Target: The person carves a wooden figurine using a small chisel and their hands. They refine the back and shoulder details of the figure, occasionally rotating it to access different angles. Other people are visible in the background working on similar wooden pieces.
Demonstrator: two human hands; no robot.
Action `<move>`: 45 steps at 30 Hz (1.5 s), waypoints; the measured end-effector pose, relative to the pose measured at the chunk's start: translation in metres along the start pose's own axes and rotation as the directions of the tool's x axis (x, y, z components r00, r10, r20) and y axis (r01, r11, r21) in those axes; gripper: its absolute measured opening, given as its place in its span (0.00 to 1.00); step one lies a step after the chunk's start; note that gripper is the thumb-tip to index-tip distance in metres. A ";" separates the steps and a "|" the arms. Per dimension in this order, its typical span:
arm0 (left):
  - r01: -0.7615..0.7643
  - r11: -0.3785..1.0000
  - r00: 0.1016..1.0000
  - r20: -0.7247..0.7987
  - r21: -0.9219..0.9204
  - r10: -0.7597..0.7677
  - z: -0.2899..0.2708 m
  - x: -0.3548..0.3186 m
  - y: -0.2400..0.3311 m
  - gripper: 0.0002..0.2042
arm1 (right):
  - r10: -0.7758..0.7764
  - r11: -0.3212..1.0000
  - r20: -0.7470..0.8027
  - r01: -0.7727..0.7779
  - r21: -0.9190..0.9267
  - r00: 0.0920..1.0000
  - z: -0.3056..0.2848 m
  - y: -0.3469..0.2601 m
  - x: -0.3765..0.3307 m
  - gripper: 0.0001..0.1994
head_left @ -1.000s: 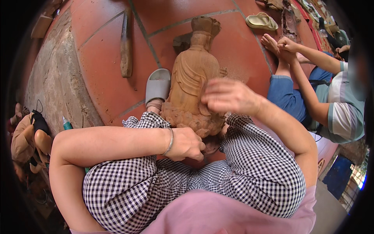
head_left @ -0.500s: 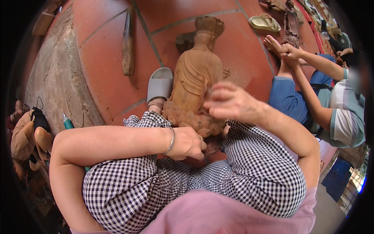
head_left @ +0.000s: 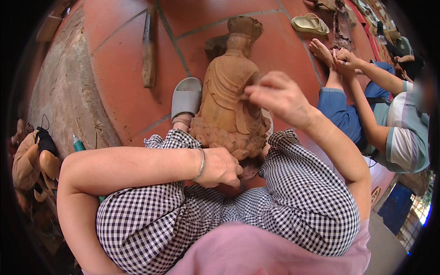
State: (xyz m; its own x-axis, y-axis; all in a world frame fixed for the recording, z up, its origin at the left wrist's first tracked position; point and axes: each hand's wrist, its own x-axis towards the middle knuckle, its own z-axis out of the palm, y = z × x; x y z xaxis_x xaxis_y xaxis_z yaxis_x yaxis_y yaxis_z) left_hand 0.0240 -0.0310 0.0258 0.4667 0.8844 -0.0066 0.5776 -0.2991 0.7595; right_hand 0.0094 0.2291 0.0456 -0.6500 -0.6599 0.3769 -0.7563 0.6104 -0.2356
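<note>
A carved wooden statue (head_left: 226,87) of a robed figure, reddish brown, stands between my feet with a tall headpiece and a knobbly base. My left hand (head_left: 221,167) is closed at the lower near edge of the base, its fingertips mostly hidden. Beside the statue's right side, my right hand (head_left: 279,96) is raised with fingers pinched together, smeared by motion. A small dark piece seems to be at its fingertips, too blurred to name. A grey slide sandal (head_left: 187,95) is on my left foot.
A wooden stick (head_left: 149,50) lies on the red tiled floor, near a rough stone slab (head_left: 68,87). At the right, a seated person (head_left: 366,105) has hands around another dark carving (head_left: 341,27). A pale sandal (head_left: 310,24) and a green-handled tool (head_left: 78,145) lie about.
My right hand has moved up along the statue's side, away from the base. My left hand stays in place. The view has shifted slightly.
</note>
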 end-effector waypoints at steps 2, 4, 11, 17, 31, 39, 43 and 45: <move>0.002 1.000 1.000 -0.002 0.001 -0.002 0.002 0.001 0.000 0.15 | 0.364 0.921 -0.203 -0.319 0.226 0.909 0.003 -0.005 -0.016 0.08; -0.021 1.000 0.999 -0.040 -0.005 0.020 0.004 0.000 -0.002 0.15 | 0.700 0.661 -0.212 -0.506 0.553 0.682 0.010 -0.019 -0.028 0.08; -0.030 0.999 0.999 0.021 0.031 0.029 -0.002 0.004 0.000 0.15 | 0.688 0.442 0.348 -0.748 0.495 0.637 -0.023 -0.077 -0.027 0.10; -0.028 0.999 0.999 -0.032 0.044 0.030 0.006 -0.003 -0.001 0.19 | 0.683 0.254 0.650 -0.943 0.217 0.334 -0.087 -0.072 -0.019 0.12; -0.052 0.994 0.999 0.019 0.096 0.050 0.003 -0.001 -0.002 0.22 | 0.938 -0.294 0.306 -0.097 0.951 0.163 0.035 -0.148 -0.038 0.11; 0.228 0.974 0.970 -0.085 -0.007 -0.227 -0.018 -0.023 0.016 0.21 | 0.966 -0.256 0.237 0.239 0.937 0.104 0.054 -0.170 -0.056 0.14; 0.464 0.843 0.838 -0.171 -0.273 -0.517 -0.050 -0.024 0.032 0.22 | 0.957 -0.277 0.240 0.269 0.922 0.161 0.051 -0.171 -0.053 0.14; 0.432 0.750 0.718 -0.311 -0.501 -0.622 -0.049 -0.019 0.034 0.23 | 0.942 -0.316 0.260 0.297 0.901 0.214 0.050 -0.172 -0.048 0.14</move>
State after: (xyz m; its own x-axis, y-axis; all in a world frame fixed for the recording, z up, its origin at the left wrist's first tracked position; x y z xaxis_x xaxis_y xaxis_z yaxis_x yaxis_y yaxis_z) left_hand 0.0018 -0.0405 0.0841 -0.2328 0.9329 -0.2747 0.2993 0.3374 0.8925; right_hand 0.1672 0.1334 0.0234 -0.8709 0.3194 -0.3735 -0.0215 -0.7839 -0.6205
